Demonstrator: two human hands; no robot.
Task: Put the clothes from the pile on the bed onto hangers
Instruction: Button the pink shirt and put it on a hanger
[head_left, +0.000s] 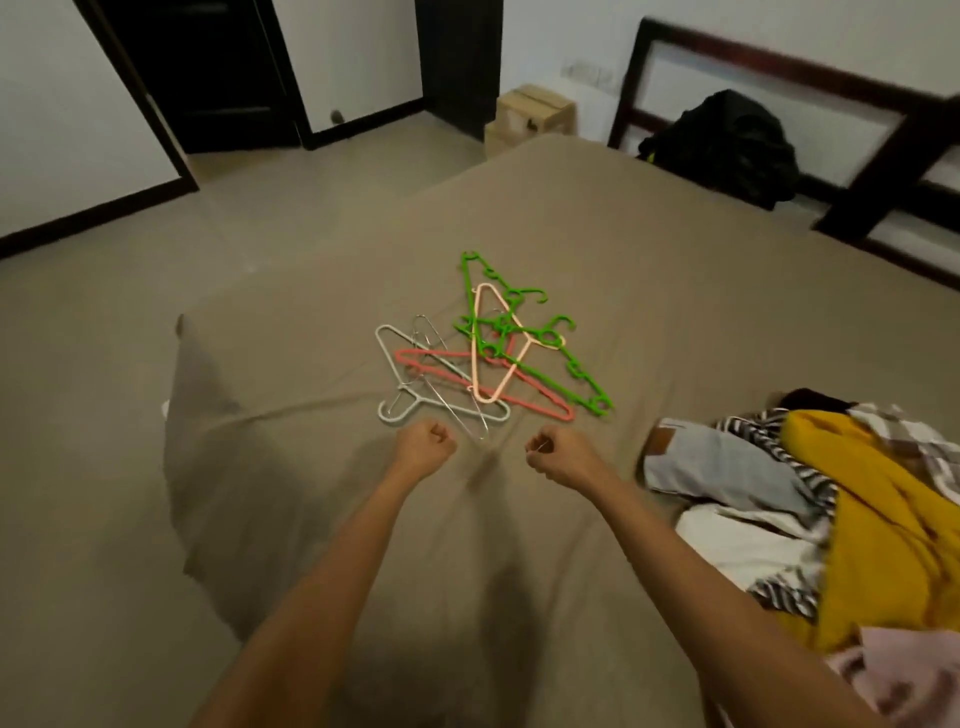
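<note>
In the head view both hands were curled into fists holding nothing, the left hand (423, 448) and the right hand (560, 456) hovering over the bed (311, 493) just short of the hangers (475, 353). The clothes pile (872, 519) lay off to the right on the same sheet. The hangers lay crossed and hooked through one another, so lifting one would likely drag others, and a garment tugged from the overlapping pile could pull its neighbours along.

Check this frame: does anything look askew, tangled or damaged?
Nothing is damaged or spilled. The hangers lie crossed in a tangled heap on the bed, so they may snag when lifted. The clothes pile sits crumpled at its right edge. The left hand and right hand are empty fists.
</note>
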